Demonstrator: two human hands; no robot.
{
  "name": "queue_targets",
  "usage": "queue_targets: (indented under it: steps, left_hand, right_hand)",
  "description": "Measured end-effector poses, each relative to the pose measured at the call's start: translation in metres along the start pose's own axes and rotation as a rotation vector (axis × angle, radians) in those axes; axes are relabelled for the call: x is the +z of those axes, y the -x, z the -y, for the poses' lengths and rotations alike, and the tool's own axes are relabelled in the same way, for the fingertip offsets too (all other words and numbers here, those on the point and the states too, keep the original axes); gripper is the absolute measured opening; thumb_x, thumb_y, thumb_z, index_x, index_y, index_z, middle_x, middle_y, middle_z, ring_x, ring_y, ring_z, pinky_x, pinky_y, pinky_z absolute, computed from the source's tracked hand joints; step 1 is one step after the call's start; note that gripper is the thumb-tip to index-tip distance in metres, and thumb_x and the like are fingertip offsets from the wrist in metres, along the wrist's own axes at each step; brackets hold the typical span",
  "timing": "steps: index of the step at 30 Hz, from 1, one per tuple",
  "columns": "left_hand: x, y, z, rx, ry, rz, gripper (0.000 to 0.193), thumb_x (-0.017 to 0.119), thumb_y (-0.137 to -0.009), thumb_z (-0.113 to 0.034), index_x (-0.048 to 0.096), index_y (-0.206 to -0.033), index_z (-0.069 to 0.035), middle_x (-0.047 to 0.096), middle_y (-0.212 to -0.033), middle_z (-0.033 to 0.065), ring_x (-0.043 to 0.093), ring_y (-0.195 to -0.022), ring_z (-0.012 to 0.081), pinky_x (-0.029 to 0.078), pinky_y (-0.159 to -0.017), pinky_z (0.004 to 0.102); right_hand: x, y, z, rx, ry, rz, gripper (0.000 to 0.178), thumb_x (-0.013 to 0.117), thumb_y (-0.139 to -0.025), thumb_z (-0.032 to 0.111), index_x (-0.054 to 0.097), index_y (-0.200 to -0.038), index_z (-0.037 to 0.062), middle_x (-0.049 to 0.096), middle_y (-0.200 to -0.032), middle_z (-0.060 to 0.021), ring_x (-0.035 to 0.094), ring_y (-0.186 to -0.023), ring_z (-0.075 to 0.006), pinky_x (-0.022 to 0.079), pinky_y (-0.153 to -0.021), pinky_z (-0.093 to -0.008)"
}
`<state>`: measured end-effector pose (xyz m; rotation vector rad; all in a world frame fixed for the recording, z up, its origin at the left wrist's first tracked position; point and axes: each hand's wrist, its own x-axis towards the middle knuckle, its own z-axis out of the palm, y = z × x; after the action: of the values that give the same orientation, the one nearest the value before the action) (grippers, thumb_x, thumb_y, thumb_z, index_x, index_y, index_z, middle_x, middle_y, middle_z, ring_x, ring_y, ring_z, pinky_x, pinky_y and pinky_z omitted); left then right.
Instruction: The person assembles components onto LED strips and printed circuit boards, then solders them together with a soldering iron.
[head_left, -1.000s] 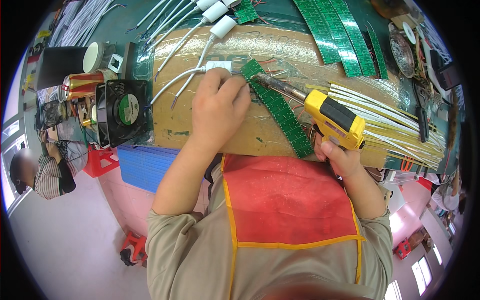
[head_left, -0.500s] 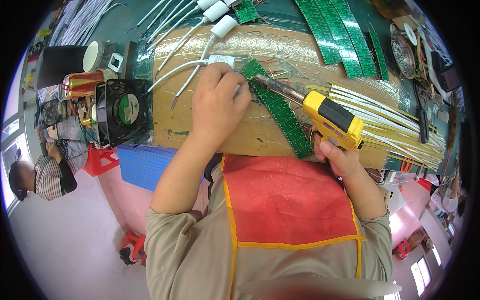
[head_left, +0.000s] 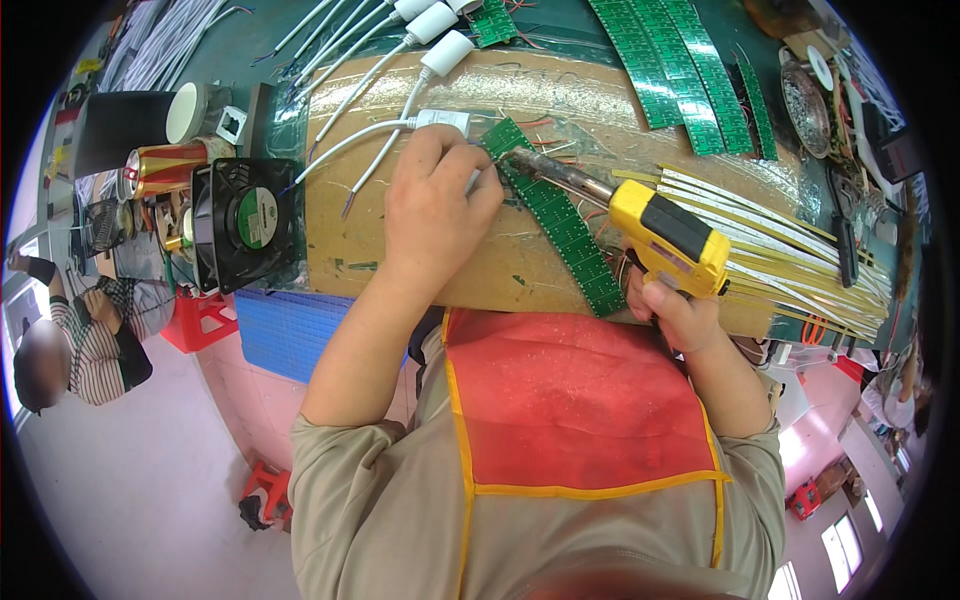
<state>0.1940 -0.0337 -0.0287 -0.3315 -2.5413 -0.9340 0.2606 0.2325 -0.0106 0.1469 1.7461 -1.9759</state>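
My right hand [head_left: 678,308] is wrapped round the pistol grip of a yellow and black soldering gun [head_left: 672,235]. Its metal tip touches or hovers just over the upper end of a strip of green circuit boards [head_left: 562,228], which lies slantwise on the brown work board. My left hand [head_left: 440,205] is closed beside that end, its fingers bent around the lower part of a white cable connector [head_left: 443,121]. The fingertips and whatever wire ends they pinch are hidden. A white cable runs leftward from this connector.
More white connectors [head_left: 447,52] with cables lie beyond my left hand. Green board strips [head_left: 690,75] lie at the far right, yellow-white strips [head_left: 780,250] at right. A black fan [head_left: 245,222] and a can [head_left: 165,172] stand left. Another person [head_left: 95,340] sits at far left.
Both my hands, the soldering gun and the board strip stay almost still. At far left, the other person has shifted and raised an arm.
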Motion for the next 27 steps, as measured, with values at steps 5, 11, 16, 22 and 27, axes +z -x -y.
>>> queue_targets:
  steps: [5,11,16,22,27]
  left_hand:
    - [0.000,-0.001,0.000,0.008,-0.007,0.003,0.011,0.068,-0.068,-0.001,0.062,-0.076,-0.005,0.057,-0.086,0.0078,0.058,-0.077,0.0272,0.048,-0.067,0.0369]
    - [0.000,-0.001,0.000,0.013,-0.005,0.005,0.011,0.068,-0.068,-0.001,0.062,-0.076,-0.005,0.057,-0.086,0.0079,0.058,-0.077,0.0268,0.048,-0.067,0.0367]
    - [0.000,0.000,-0.001,0.004,-0.012,0.007,0.011,0.068,-0.068,-0.001,0.062,-0.076,-0.006,0.057,-0.086,0.0081,0.058,-0.077,0.0269,0.048,-0.067,0.0366]
    - [-0.002,-0.003,-0.004,0.004,-0.023,0.026,0.011,0.068,-0.068,-0.001,0.062,-0.075,-0.005,0.057,-0.087,0.0082,0.058,-0.078,0.0271,0.048,-0.068,0.0366]
    - [-0.005,-0.001,-0.002,0.006,-0.054,0.073,0.016,0.070,-0.067,-0.005,0.063,-0.081,-0.007,0.057,-0.090,0.0080,0.058,-0.083,0.0277,0.046,-0.072,0.0384]
  right_hand:
    - [-0.005,0.004,0.000,0.038,-0.119,-0.042,0.065,0.070,-0.077,0.032,0.046,-0.127,-0.0009,0.043,-0.065,-0.0025,0.042,-0.052,-0.0133,0.034,-0.048,-0.0270]
    - [-0.008,0.006,0.004,0.014,-0.192,-0.079,0.068,0.070,-0.076,0.033,0.042,-0.129,-0.0008,0.041,-0.066,-0.0024,0.041,-0.051,-0.0133,0.034,-0.048,-0.0277]
    - [-0.015,0.007,0.005,0.001,-0.221,-0.063,0.068,0.068,-0.077,0.033,0.041,-0.130,-0.0005,0.041,-0.067,-0.0028,0.041,-0.051,-0.0137,0.035,-0.048,-0.0280]
    - [-0.025,0.009,0.003,-0.069,-0.233,-0.097,0.066,0.068,-0.078,0.033,0.043,-0.128,-0.0009,0.042,-0.067,-0.0027,0.041,-0.051,-0.0133,0.035,-0.047,-0.0285]
    - [-0.032,0.013,0.006,-0.119,-0.264,-0.140,0.065,0.068,-0.078,0.034,0.043,-0.128,-0.0010,0.042,-0.067,-0.0021,0.041,-0.051,-0.0128,0.035,-0.047,-0.0281]
